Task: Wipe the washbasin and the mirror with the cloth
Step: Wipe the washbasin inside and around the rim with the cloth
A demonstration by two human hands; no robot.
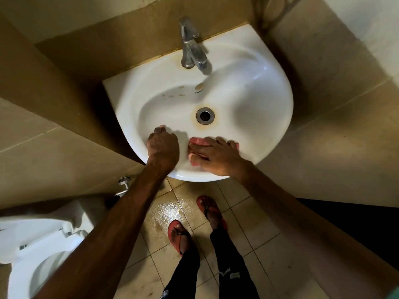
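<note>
The white washbasin (pixel 248 108) is fixed in a tiled corner, with brownish stains around its drain (pixel 205 115) and below the tap. My right hand (pixel 216 156) lies flat on a pink cloth (pixel 197 140) and presses it onto the basin's near inner wall. Only the cloth's edges show past my fingers. My left hand (pixel 163 147) grips the near left rim of the basin, its fingers curled over the edge. No mirror is in view.
A chrome tap (pixel 191 48) stands at the back of the basin. A white toilet (pixel 36 251) is at the lower left, with a small wall valve (pixel 124 182) above it. The tiled floor (pixel 170 212) is wet under the basin, where my feet stand in red sandals.
</note>
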